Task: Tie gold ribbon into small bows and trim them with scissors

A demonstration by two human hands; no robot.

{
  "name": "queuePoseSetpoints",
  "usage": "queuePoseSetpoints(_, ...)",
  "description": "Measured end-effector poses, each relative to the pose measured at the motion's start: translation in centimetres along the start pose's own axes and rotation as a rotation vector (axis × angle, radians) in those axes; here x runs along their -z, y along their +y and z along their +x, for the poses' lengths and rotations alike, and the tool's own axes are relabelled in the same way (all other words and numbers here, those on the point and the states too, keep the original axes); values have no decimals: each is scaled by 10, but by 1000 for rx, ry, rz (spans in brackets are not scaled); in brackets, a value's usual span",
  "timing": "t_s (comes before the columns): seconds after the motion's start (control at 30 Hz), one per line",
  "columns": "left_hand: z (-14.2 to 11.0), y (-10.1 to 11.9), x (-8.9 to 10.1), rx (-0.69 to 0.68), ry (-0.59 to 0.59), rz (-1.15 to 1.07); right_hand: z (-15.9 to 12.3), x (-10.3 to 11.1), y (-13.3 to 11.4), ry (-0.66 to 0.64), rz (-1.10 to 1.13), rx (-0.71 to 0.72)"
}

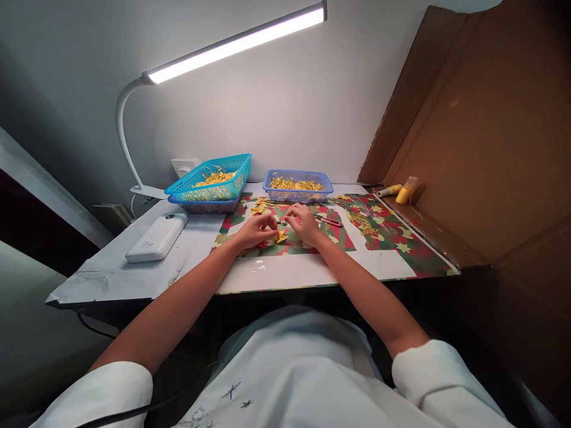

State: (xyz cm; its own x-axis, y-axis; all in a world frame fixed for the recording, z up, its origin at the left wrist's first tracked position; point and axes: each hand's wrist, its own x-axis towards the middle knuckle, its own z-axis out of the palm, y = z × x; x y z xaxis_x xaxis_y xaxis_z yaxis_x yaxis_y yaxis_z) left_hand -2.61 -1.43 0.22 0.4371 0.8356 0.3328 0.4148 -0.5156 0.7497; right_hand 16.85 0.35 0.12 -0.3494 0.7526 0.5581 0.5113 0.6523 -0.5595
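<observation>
My left hand (pixel 259 230) is closed in a pinch over the patterned mat (pixel 339 241), with a small gold ribbon bow (pixel 281 236) at its fingertips. Facing it, my right hand (pixel 302 223) has its thumb and forefinger bent together; whatever they grip is too small to make out. A small dark metallic piece (pixel 282 223) shows between the two hands. Just right of my right hand lies a pair of pink-handled snips or tweezers (pixel 329 221). More gold bows (pixel 259 207) lie behind my left hand.
A turquoise basket (pixel 243 172) rests on a blue one at the back left. Another blue basket (pixel 298 195) holds gold pieces. Gold strands (pixel 362 224) lie right, near yellow tubes (pixel 405 191). A white power bank (pixel 157 238) sits left under a lamp (pixel 236 44). Cardboard (pixel 482 131) walls the right side.
</observation>
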Motion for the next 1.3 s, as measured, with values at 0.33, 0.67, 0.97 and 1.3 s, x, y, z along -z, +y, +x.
queuePoseSetpoints(0.33,1,-5,-1,14,30,-2,2,2,2,47,30,-1)
queuePoseSetpoints(0.67,1,-1,-5,-26,31,18,2,6,4,176,54,-17)
queuePoseSetpoints(0.97,1,-2,-6,-13,21,15,4,10,12,220,21,-71)
queuePoseSetpoints(1.3,0,3,-5,-1,27,1,-5,16,-8,53,-188,-32)
